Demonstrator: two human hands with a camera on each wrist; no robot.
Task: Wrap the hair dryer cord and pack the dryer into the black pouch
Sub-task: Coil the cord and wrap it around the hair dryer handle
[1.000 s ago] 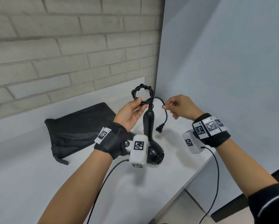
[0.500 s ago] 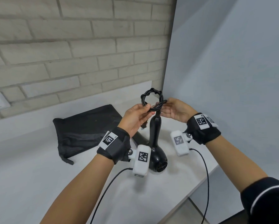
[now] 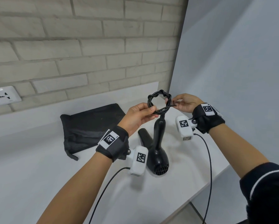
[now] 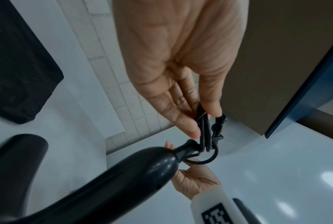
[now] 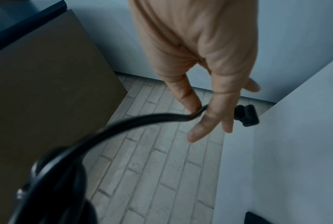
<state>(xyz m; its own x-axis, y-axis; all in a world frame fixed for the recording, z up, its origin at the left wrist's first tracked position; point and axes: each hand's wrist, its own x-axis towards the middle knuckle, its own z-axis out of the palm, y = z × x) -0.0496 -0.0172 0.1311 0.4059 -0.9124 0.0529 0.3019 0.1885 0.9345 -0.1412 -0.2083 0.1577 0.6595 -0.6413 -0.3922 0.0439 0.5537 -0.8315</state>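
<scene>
A black hair dryer [image 3: 158, 149] stands on the white counter [image 3: 38, 175] with its handle pointing up; its body fills the lower left of the left wrist view [image 4: 123, 174]. The black cord [image 3: 159, 101] is coiled into a twisted ring above the handle. My left hand [image 3: 141, 114] pinches the ring's lower left side [image 4: 204, 130]. My right hand [image 3: 183, 103] pinches the loose cord end [image 5: 162, 117] at the ring's right, with the plug [image 5: 246, 116] behind its fingers. The black pouch [image 3: 90, 126] lies flat to the left.
A brick wall [image 3: 87, 46] runs behind the counter, with a white socket plate [image 3: 2, 96] at the left. A pale side panel [image 3: 232, 78] closes off the right. The counter's front edge [image 3: 200, 194] drops off at lower right. Thin cables hang from both wrist cameras.
My right hand has brought the loose cord end in from the right to the coil and now holds it at the ring's right side. The left hand stays on the coil.
</scene>
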